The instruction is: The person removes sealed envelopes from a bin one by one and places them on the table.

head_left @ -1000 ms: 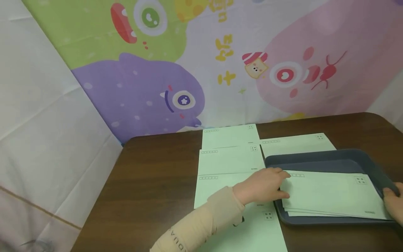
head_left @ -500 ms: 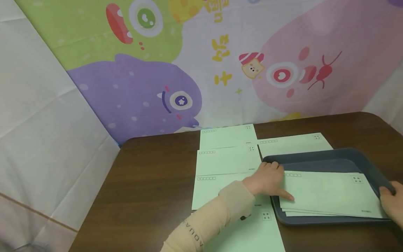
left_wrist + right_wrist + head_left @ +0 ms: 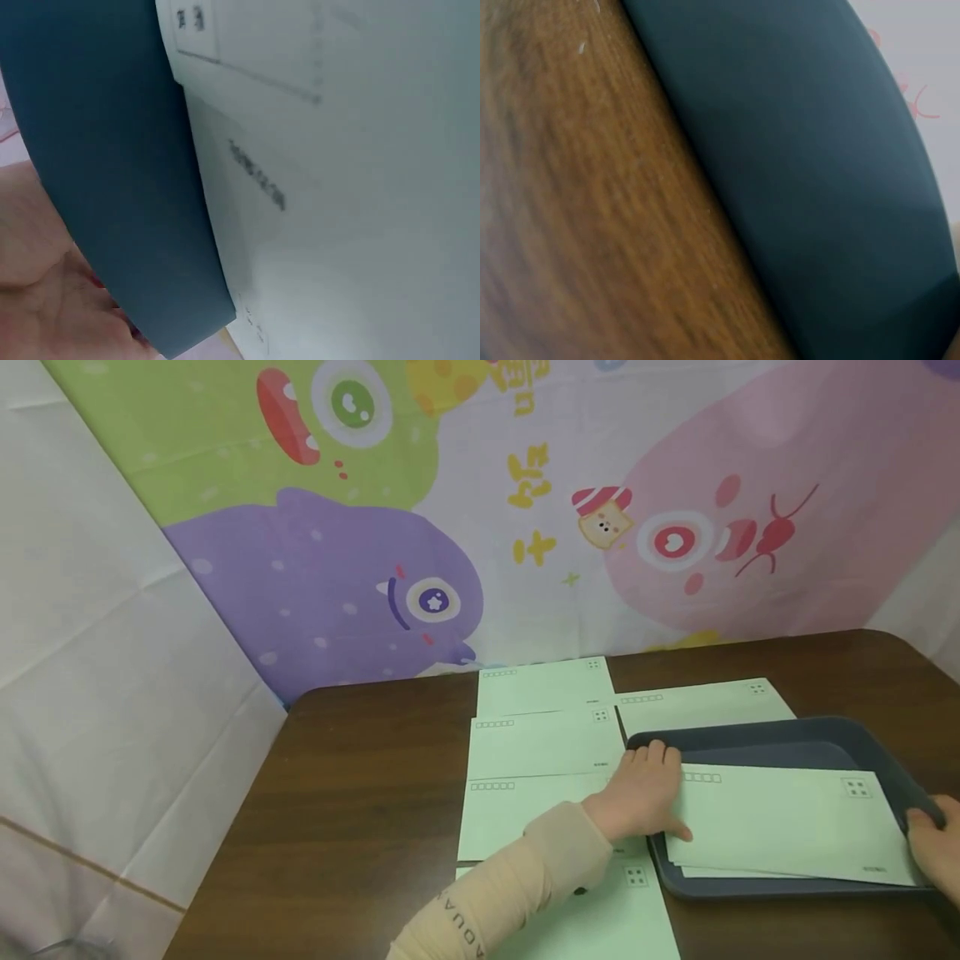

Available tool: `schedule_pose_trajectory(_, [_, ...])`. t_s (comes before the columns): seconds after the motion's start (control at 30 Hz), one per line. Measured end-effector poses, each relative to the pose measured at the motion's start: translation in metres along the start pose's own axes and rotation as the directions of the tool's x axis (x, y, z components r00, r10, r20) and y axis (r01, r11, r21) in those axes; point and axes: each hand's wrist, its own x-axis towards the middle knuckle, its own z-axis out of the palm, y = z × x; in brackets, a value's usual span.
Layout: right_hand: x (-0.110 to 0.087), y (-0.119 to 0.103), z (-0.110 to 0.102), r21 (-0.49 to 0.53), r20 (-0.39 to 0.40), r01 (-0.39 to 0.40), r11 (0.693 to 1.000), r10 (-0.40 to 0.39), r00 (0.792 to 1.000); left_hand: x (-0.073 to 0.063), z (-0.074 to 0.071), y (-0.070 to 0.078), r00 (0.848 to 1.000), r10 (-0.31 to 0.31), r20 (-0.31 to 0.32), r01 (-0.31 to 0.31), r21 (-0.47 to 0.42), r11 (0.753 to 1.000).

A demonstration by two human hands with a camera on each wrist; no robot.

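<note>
A grey-blue tray [image 3: 757,754] at the right of the table carries a small stack of pale envelopes. My left hand [image 3: 643,792] reaches over the tray's left rim and holds the left end of the top envelope [image 3: 780,822], thumb on its face; the fingertips are hidden. In the left wrist view that hand [image 3: 30,247] is beyond the tray's dark outer wall [image 3: 112,165]. My right hand [image 3: 936,835], partly cut off by the frame, grips the tray's right rim with the thumb on top.
Several envelopes [image 3: 543,743] lie in a column left of the tray, and another envelope [image 3: 705,703] is partly covered by its far edge. The dark wooden table [image 3: 360,777] meets a cartoon-printed cloth [image 3: 337,585] behind.
My left hand has drawn its fingers back from the stack toward the tray's left rim. The top envelope has shifted slightly right over those below. The right hand stays at the rim.
</note>
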Motion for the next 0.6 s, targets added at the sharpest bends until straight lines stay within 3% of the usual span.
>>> schedule_pose_trajectory(0.13, [0.001, 0.003, 0.001, 0.011, -0.010, 0.013, 1.000, -0.013, 1.000, -0.001, -0.001, -0.002, 0.999, 0.011, -0.048, -0.015, -0.068, 0.998])
schedule_pose_trajectory(0.27, [0.001, 0.002, 0.001, 0.054, -0.028, 0.049, 0.997, -0.047, 0.998, 0.000, -0.001, -0.004, 0.998, -0.001, -0.055, -0.008, -0.157, 0.988])
schedule_pose_trajectory(0.43, [-0.003, -0.002, -0.001, 0.034, -0.015, 0.035, 0.999, -0.035, 0.999, 0.001, -0.001, -0.008, 0.999, -0.039, -0.033, 0.028, -0.275, 0.961])
schedule_pose_trajectory(0.6, [-0.004, -0.005, -0.001, 0.008, -0.017, 0.003, 1.000, -0.003, 1.000, 0.000, 0.000, -0.012, 0.999, -0.040, -0.035, 0.024, -0.369, 0.929])
